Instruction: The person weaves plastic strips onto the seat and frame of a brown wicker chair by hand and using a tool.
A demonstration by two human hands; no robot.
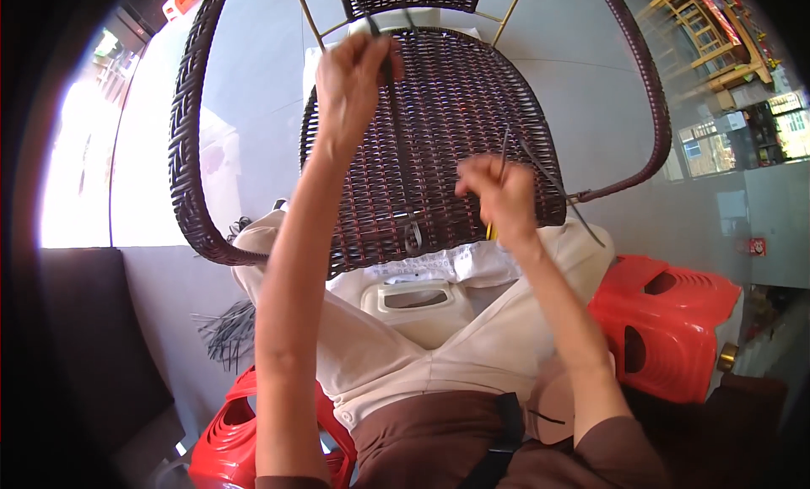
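A dark brown woven wicker chair seat (456,92) lies in front of my knees. My left hand (348,84), closed, is raised over its far left part and grips a dark flat weaving strip (396,135). The strip runs down across the seat toward a small loop (413,236) at the near edge. My right hand (508,198) is over the near right part, fingers curled round a slim tool with a yellow handle (492,232); its exact kind is hidden by the fingers. Another dark strip (553,177) slants past this hand over the seat's right edge.
Woven chair arms (187,135) curve round both sides of the seat. Below it stands a white plastic stool (413,299). Red plastic stools (675,329) are beside me. A bundle of dark strips (232,333) lies at left; wooden frames (709,33) stand far right.
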